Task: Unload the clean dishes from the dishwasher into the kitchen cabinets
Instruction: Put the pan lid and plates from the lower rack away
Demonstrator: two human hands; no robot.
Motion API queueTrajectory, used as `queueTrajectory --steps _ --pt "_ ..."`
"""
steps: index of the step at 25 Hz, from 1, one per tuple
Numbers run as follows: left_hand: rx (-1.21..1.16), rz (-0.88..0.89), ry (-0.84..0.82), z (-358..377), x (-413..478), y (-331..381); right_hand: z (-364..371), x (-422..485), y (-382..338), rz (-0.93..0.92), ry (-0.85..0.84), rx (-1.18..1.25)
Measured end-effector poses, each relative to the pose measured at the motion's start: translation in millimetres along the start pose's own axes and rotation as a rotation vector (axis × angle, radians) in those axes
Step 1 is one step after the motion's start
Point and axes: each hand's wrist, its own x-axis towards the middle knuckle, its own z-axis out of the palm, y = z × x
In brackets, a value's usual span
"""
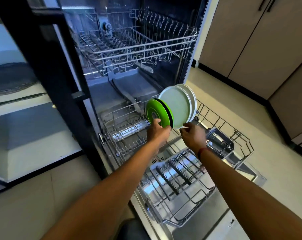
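The dishwasher stands open with its lower rack (240, 135) pulled out over the lowered door. Two bright green plates (157, 115) are upright on edge at the rack's far end, and my left hand (158, 134) grips them from below, thumb on the front face. Right behind them stand two pale plates (177, 108), a mint one in front of a white one. My right hand (193, 135) pinches the bottom edge of the mint plate. The upper rack (146, 49) shows no dishes.
A cutlery basket (219, 144) sits at the rack's right side. Beige cabinets (267, 40) with dark handles line the right wall. The lowered dishwasher door (207, 219) juts toward me. To the left is a dark-framed glass panel (34, 101) above pale floor tiles.
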Motion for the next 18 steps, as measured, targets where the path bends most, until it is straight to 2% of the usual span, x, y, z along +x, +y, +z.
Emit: queueTrajectory --steps 4,10,18 --pt "0.034 -0.075 0.154 12 29 12 7 33 -4 -0.026 -0.025 -0.053" --pt "0.011 -0.121 0.260 25 64 12 26 69 -7 -0.083 -0.096 -0.165" --pt "0.107 -0.080 0.242 34 84 3 48 78 -10 -0.112 -0.109 -0.149"
